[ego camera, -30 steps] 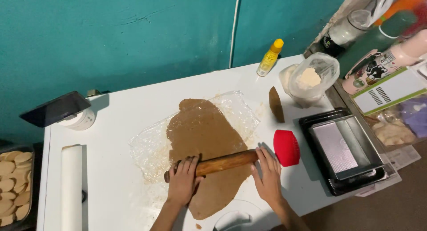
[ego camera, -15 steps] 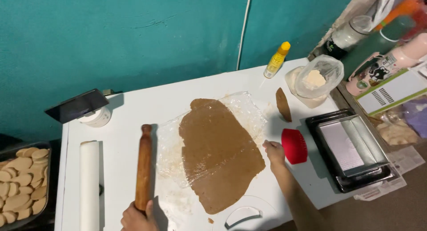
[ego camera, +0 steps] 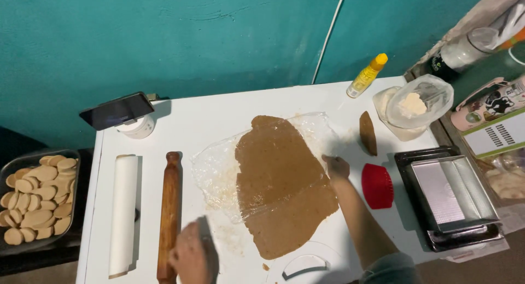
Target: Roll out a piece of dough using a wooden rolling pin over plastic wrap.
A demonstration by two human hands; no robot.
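A: Where is the dough lying?

B: It is lying rolled flat on a clear plastic sheet in the middle of the white table. All the rest I am placing from that dough.

A: What is the left hand doing?

B: It is sitting left of the dough's near end, right against the near end of the rolling pin. The pin is lying lengthwise on the table, left of the dough. I cannot tell whether the fingers are curling round the pin or merely lying beside it.

A: And the right hand?

B: It is resting on the dough's right edge, about halfway along, fingers bent down, pinching or pressing the plastic there. It is carrying nothing else.

A: What is sitting further right?

B: A red scraper is lying just right of the dough. Beyond it, stacked metal trays are standing at the table's edge. Right of the dough's far end, a brown lump is lying, with a bagged bowl and a yellow bottle behind it.

A: And left?

B: A paper roll is lying left of the pin. Further left, off the table, a dish of biscuits is standing. Far left of the dough's far end, a phone is leaning on a white jar.
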